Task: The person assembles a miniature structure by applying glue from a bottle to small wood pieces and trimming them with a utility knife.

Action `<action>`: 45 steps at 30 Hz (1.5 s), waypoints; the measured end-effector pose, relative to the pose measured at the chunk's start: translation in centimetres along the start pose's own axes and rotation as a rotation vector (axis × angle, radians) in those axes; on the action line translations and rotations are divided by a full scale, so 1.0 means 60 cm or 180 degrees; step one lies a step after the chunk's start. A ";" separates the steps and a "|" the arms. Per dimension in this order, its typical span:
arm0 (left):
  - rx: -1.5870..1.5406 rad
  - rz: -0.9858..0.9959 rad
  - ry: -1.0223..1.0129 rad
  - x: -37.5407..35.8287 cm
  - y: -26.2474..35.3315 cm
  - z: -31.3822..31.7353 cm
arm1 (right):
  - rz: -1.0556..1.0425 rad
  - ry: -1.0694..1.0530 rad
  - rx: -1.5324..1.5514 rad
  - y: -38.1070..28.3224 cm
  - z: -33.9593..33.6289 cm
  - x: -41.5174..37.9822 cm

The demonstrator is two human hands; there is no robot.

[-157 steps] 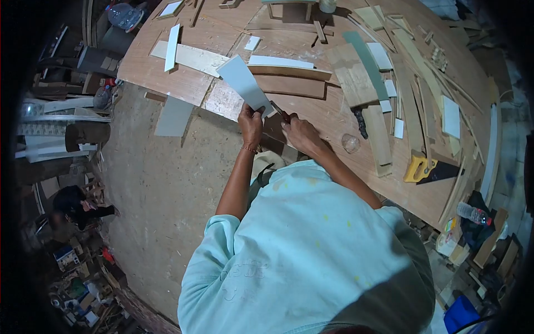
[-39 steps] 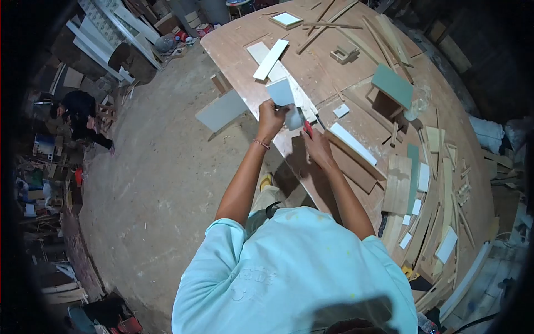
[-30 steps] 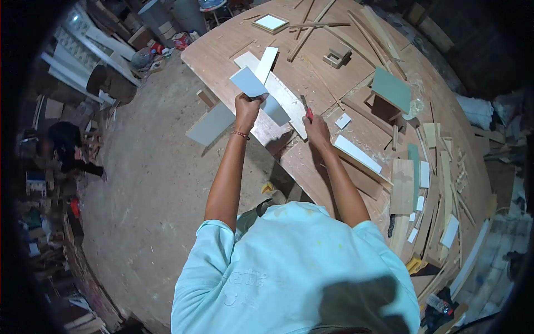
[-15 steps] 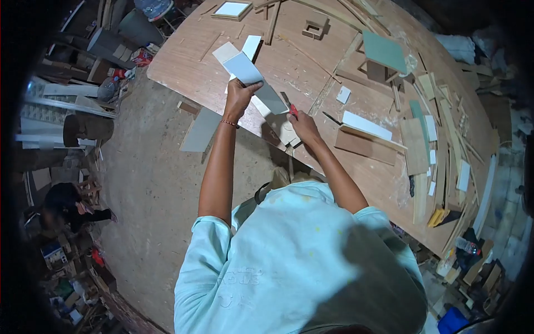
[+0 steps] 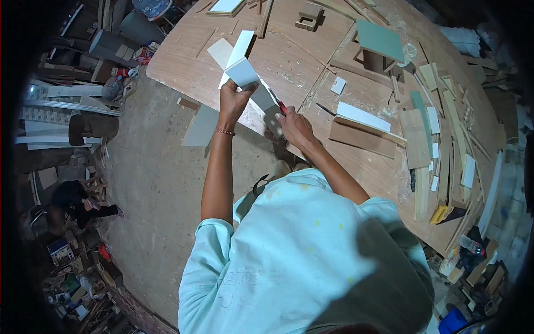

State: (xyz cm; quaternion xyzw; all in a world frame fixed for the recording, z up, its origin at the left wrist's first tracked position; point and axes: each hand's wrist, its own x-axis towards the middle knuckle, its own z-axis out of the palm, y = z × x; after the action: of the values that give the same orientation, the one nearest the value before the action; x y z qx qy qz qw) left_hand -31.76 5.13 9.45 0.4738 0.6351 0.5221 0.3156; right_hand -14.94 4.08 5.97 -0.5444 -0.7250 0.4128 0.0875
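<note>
My left hand (image 5: 235, 101) grips a white-and-grey strip of thin sheet (image 5: 241, 72), thumb across its face. The upper part shows bright white, and a grey length slopes down toward my right hand. In my right hand (image 5: 297, 128), closed around it, is a red-handled knife (image 5: 282, 107) whose slim blade lies along the strip's right edge. Behind the strip, on the table near its edge, lie a long white piece (image 5: 242, 43) and a pale beige piece (image 5: 220, 51). My fingers hide part of the knife handle.
The wooden table (image 5: 289, 67) carries a small green-topped stand (image 5: 380, 40), a white-topped board assembly (image 5: 362, 118), a small wooden frame (image 5: 309, 18) and several wood strips on the right. A yellow-handled saw (image 5: 442, 213) lies at the right edge. A person (image 5: 72, 203) crouches at far left.
The strip has turned in my left hand, its white end now facing me more. My right hand with the knife has moved slightly left, closer to the strip.
</note>
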 end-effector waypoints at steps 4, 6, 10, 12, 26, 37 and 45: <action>-0.0078 0.0106 0.0177 0.000 0.049 -0.004 | -0.0064 -0.0011 0.0039 0.006 -0.005 0.005; 0.0248 0.0115 0.0273 -0.003 0.069 -0.004 | -0.0263 -0.0101 -0.0005 0.007 -0.010 0.002; 0.0243 0.0369 0.0367 -0.002 0.065 -0.004 | -0.0226 -0.0077 -0.0003 0.000 -0.021 0.000; 0.0346 0.0258 0.0411 -0.005 0.060 -0.004 | -0.0325 -0.0059 -0.0012 0.003 -0.021 0.002; 0.0143 0.0297 0.0772 -0.016 0.048 0.011 | -0.0255 -0.0160 -0.0206 -0.011 -0.036 -0.006; 0.0377 0.0295 0.0948 -0.016 0.046 0.023 | -0.0085 -0.0432 -0.0279 -0.019 -0.038 0.003; 0.0476 0.0520 0.0913 -0.022 0.050 0.026 | -0.0004 -0.0571 -0.0547 -0.023 -0.031 0.026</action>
State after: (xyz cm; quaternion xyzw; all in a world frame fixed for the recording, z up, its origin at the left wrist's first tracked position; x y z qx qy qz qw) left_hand -29.07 4.50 11.83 0.4666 0.6701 0.5595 0.1422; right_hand -15.44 6.26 7.63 -0.5103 -0.7630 0.3961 -0.0244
